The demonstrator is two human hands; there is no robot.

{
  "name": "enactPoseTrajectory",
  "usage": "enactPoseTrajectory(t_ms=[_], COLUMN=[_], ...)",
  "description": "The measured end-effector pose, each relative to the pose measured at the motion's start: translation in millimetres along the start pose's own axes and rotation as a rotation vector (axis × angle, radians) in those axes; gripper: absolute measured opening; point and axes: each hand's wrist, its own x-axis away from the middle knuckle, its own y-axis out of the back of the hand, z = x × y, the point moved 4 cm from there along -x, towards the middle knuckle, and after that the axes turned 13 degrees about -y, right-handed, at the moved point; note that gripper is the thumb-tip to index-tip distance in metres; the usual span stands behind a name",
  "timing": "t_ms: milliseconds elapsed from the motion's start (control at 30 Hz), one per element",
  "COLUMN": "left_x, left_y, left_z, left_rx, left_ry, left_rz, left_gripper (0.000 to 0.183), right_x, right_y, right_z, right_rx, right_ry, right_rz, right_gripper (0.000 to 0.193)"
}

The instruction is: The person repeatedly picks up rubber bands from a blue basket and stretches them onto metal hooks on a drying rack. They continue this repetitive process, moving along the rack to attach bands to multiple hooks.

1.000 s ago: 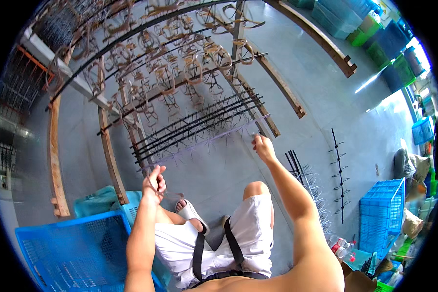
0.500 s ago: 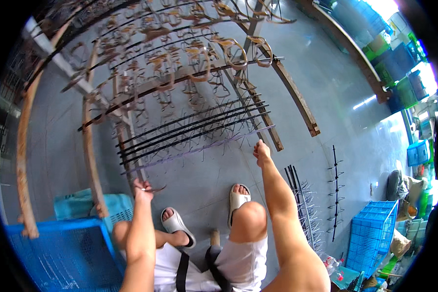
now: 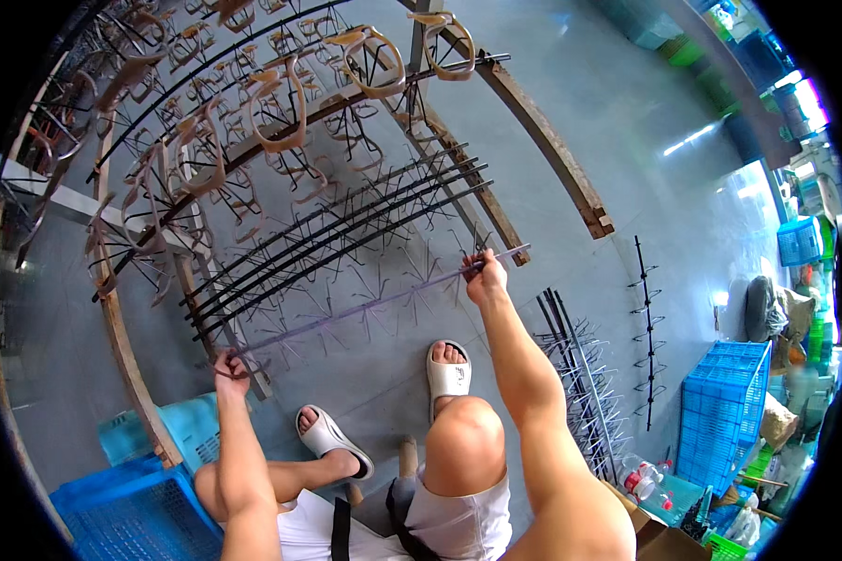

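Observation:
A long light-purple rod [image 3: 374, 303] with thin wire prongs spans the space in front of my legs, tilted up toward the right. My right hand [image 3: 486, 279] is closed round it near its right end, the tip sticking out past the fingers. At its left end my left hand [image 3: 232, 370] grips it with fingers closed; a thin dark piece by those fingers is too small to name. Just beyond, several black rods [image 3: 346, 239] with similar prongs lie side by side across the lower rack. Above them, amber-brown glasses frames [image 3: 279, 107] hang from rods in rows.
Wooden rack bars [image 3: 552, 150] jut toward me. On the floor at right lie a bundle of pronged rods [image 3: 575, 374] and a single pronged rod [image 3: 646, 332]. Blue crates [image 3: 720, 407] [image 3: 140, 514] stand right and left, with plastic bottles [image 3: 647, 479] near the right one.
My right hand, just short of the purple rod before, now grips it. My left hand has moved left onto its other end. The rod's left end sits lower and nearer; the view has shifted.

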Motion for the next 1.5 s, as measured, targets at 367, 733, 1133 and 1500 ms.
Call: enactPoseTrajectory(t_ms=[367,733,1133,1500], left_x=[145.5,256.6,293.8,264.9], left_y=[-4.8,-37.9,-42.0,-33.3], left_z=[1.4,-17.3,-95.5,-87.8], left_rx=[0.059,0.106,0.229,0.31], left_ry=[-0.102,-0.232,-0.433,-0.412], left_rz=[0.228,0.254,0.185,0.288], left_gripper=[0.023,0.024,0.025,0.02], right_x=[228.4,216.4,199.9,195.9], right_y=[-30.6,-91.8,-80.4,-85.7], right_z=[74.7,123.5,90.4,71.3], right_rx=[0.041,0.269,0.22,0.297], right_ry=[0.426,0.283,0.121,0.274], right_rz=[0.416,0.07,0.436,0.234], right_gripper=[0.014,0.016,0.023,0.019])
